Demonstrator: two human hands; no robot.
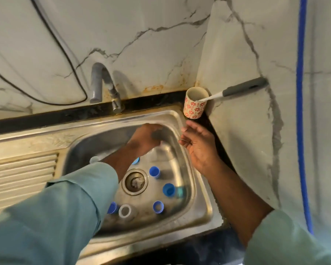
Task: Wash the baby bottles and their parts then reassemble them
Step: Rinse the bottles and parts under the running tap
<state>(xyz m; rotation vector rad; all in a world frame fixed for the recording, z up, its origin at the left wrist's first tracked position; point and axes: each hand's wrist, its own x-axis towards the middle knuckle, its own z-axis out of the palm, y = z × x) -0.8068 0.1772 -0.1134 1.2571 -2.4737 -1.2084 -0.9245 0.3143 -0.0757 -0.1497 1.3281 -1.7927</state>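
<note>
Several blue bottle caps lie in the steel sink (203, 205): one (154, 172) right of the drain, one (169, 190) further right, one (158, 207) near the front. A white ring (125, 210) lies beside another blue cap (112, 207). My left hand (145, 138) reaches into the far part of the basin, fingers curled down and blurred, over a faint clear bottle shape (163, 148). Whether it grips that shape is unclear. My right hand (199, 144) hovers over the sink's right rim with fingers spread and holds nothing.
A floral cup (194, 107) in the back right corner holds a bottle brush with a grey handle (243, 87). The grey tap (101, 81) rises behind the sink. A ribbed drainboard (21, 169) lies on the left. A blue hose (301, 111) hangs on the right wall.
</note>
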